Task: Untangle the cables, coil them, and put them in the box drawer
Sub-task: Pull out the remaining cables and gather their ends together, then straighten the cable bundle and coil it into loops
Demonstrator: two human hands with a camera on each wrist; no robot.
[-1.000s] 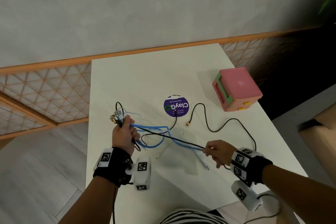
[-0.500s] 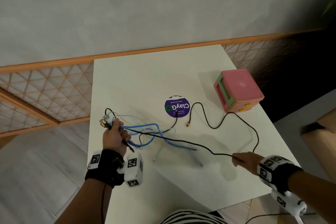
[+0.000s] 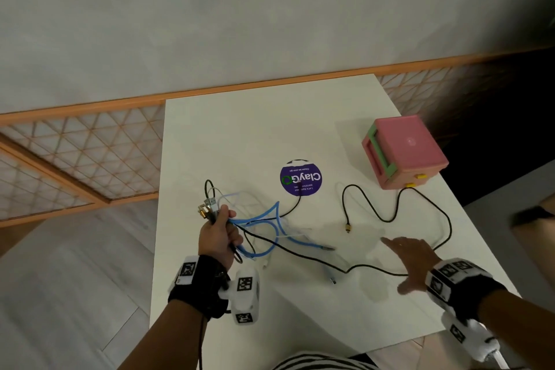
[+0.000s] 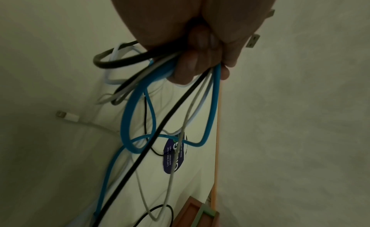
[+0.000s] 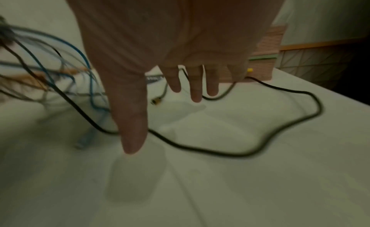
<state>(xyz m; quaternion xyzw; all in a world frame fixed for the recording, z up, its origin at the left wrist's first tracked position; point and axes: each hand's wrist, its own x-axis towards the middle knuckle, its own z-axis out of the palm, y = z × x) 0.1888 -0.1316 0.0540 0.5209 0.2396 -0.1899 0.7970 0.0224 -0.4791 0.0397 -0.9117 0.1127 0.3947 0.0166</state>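
**A:** Where does the long thin black cable (image 3: 303, 251) lie from my free hand?

**B:** Your right hand (image 3: 411, 258) hangs flat over the white matte table (image 3: 228, 135), fingers straight and spread, holding nothing. The black cable passes just under and in front of it, running left to right along the near part of the table, then looping back past the hand toward its small gold-tipped plug (image 3: 347, 229), which lies just ahead and left of your fingertips. I judge the right hand is the nearer one for that plug.

**A:** And my left?

**B:** Your left hand (image 3: 220, 237) is fisted round the gathered ends of the bundle: metal connectors (image 3: 207, 207) poke out above the fist, and the rubbery bright blue cable (image 4: 128, 127), a thin pale white cable (image 4: 191, 113) and the black one hang below in loose crossing loops, partly off the table.

**A:** So the tangle is at the left.

**B:** Yes, I'd say nothing is coiled yet. The pink plastic cube-shaped box with a green drawer front (image 3: 404, 150) stands at the far right, well apart from the bundle, drawer facing left; I cannot tell if it is pulled out. A round purple sticker (image 3: 301, 179) lies between box and bundle.
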